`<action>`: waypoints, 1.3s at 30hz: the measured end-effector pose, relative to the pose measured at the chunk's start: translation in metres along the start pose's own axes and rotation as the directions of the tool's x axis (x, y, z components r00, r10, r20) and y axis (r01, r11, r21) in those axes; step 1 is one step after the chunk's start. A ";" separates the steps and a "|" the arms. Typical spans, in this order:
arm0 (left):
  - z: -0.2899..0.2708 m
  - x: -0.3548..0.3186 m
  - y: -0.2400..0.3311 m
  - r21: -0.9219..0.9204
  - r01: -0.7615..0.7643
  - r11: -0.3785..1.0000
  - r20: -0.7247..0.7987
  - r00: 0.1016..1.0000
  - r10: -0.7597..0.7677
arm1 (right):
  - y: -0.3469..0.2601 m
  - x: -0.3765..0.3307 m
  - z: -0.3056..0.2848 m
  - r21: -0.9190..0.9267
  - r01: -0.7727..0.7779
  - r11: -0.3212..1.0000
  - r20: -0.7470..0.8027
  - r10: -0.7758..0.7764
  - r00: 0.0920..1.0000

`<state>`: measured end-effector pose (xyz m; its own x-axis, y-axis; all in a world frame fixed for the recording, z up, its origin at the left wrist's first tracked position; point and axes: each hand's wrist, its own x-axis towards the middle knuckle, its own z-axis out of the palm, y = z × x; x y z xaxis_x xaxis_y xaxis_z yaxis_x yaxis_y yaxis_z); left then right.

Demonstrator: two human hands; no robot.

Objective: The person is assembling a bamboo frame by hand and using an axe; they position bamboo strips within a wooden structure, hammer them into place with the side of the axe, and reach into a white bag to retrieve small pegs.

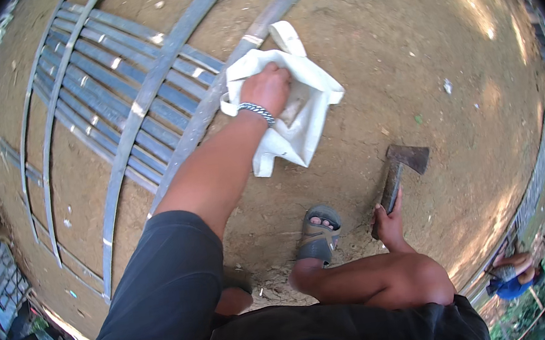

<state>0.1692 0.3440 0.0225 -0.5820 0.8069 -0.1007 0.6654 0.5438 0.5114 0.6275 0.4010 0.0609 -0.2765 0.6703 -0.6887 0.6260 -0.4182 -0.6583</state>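
Observation:
My left hand (pixel 268 90), with a braided bracelet at the wrist, reaches down into the mouth of a white cloth bag (pixel 309 135). Its fingers are curled closed, and whatever they grip is hidden inside the bag. The bag lies crumpled on the dirt with its handle loops spread out. Lower and to the right, my right hand (pixel 392 225) is wrapped around the handle of a hatchet (pixel 391 180). The worn, rusty blade points up and to the right, above the ground.
A grey metal grille (pixel 131 136) of long bars lies on the bare dirt at the left, reaching the bag's edge. My sandalled foot (pixel 319 235) stands between the bag and my bent knee. Another person (pixel 513 280) sits at the far lower right, near greenery.

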 end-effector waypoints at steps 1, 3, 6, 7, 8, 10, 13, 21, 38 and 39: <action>0.001 -0.004 0.009 -0.079 -0.004 0.997 -0.051 0.999 0.000 | 0.005 -0.001 -0.002 -0.007 0.020 1.000 0.003 -0.020 1.000; -0.022 -0.025 0.024 -0.228 0.011 0.973 -0.190 0.980 -0.056 | -0.007 -0.009 0.003 0.017 -0.021 1.000 -0.014 0.021 1.000; -0.049 -0.069 0.016 -0.576 0.063 0.815 -0.233 0.943 -0.238 | -0.018 -0.015 0.007 -0.038 -0.085 0.996 -0.033 0.084 0.996; -0.058 -0.087 0.006 -0.610 0.065 0.789 -0.268 0.921 -0.283 | -0.019 -0.015 0.009 -0.061 -0.066 0.996 -0.014 0.066 0.998; -0.068 -0.107 -0.005 -0.646 0.060 0.761 -0.300 0.897 -0.325 | -0.019 -0.016 0.008 -0.083 -0.048 0.995 0.000 0.048 0.999; -0.079 -0.137 -0.035 -0.740 0.030 0.671 -0.346 0.840 -0.419 | -0.021 -0.016 0.003 -0.124 -0.044 0.991 -0.004 0.044 0.999; -0.091 -0.187 -0.090 -0.793 0.017 0.609 -0.406 0.730 -0.549 | -0.025 -0.014 -0.007 -0.184 -0.085 0.979 -0.018 0.084 0.996; -0.126 -0.271 -0.252 -0.849 0.111 0.517 -0.424 0.441 -0.791 | -0.098 -0.018 -0.012 -0.488 -0.069 0.870 0.014 0.087 0.996; -0.134 -0.255 -0.323 -0.175 0.159 0.972 -0.662 0.711 -0.236 | -0.223 -0.067 0.213 -0.466 0.458 0.757 0.601 -0.109 0.792; -0.135 -0.255 -0.321 -0.174 0.181 0.968 -0.660 0.708 -0.251 | -0.223 -0.068 0.238 -0.450 0.461 0.765 0.633 -0.091 0.769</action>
<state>0.0415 -0.0675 -0.0009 -0.8877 0.2826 0.3635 0.4573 0.6325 0.6251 0.3327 0.3031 0.1822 -0.7311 0.1647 -0.6621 0.6793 0.2655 -0.6841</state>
